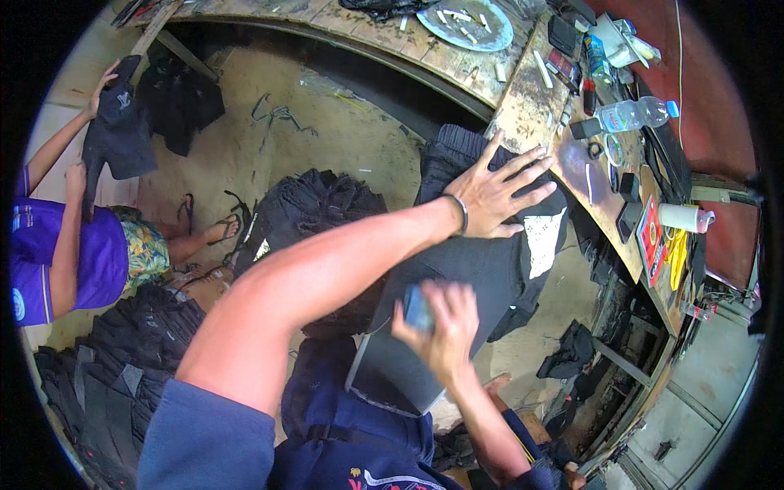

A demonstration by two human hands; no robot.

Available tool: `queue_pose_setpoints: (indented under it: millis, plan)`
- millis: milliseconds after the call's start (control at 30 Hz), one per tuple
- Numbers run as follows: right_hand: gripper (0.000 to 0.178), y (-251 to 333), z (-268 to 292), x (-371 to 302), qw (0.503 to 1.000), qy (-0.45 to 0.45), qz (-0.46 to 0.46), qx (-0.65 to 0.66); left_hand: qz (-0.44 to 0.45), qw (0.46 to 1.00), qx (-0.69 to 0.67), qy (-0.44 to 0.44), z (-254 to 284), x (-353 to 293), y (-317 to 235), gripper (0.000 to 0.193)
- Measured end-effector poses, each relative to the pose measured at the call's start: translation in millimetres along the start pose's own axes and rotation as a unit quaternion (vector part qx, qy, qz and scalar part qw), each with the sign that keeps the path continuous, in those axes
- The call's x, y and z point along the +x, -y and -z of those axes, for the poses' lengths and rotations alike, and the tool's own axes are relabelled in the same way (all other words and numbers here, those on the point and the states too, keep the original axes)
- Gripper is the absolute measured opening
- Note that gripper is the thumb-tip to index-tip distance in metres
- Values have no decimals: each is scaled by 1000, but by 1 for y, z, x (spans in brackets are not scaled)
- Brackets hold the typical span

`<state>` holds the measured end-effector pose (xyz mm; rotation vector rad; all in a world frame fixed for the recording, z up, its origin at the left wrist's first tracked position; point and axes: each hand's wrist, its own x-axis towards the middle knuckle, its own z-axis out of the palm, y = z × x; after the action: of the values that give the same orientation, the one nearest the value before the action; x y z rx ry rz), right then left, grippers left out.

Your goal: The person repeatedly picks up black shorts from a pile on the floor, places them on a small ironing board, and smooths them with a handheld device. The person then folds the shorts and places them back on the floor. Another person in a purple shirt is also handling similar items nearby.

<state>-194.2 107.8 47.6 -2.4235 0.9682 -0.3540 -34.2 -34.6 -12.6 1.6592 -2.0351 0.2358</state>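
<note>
A pair of black trousers [482, 265] with an elastic waistband lies stretched over a dark board [392, 380] in front of my lap. My left hand [502, 194] presses flat on the cloth near the waistband, fingers spread, a dark band on its wrist. Close by its fingertips is a white patterned patch [541, 242] on the garment. Lower down, my right hand [447, 333] is wrapped round a small blue-grey block [418, 309] just over or on the cloth. Motion blurs that hand, so the block's exact kind and its contact with the fabric are unclear.
A wooden bench [359, 31] bends round the far and right sides, carrying a chalk plate [465, 23], a water bottle [637, 115] and a white roll [684, 218]. Black garment piles [122, 359] lie at left. Another person in purple [82, 253] holds up black shorts [122, 131].
</note>
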Motion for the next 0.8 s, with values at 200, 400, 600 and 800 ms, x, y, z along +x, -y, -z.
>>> queue_pose_setpoints:
  millis: [200,400,600,800]
  plan:
    - [46,15,21,8,994,86,66,13,67,981,-177,44,3,12,13,118]
    - [50,-58,40,91,988,3,151,-8,82,984,-155,-23,-7,11,26,140]
    - [46,-107,55,31,993,61,78,60,76,993,-85,-19,13,20,16,128]
    - [73,-134,99,29,893,61,-405,186,385,889,-161,-189,49,-86,-28,82]
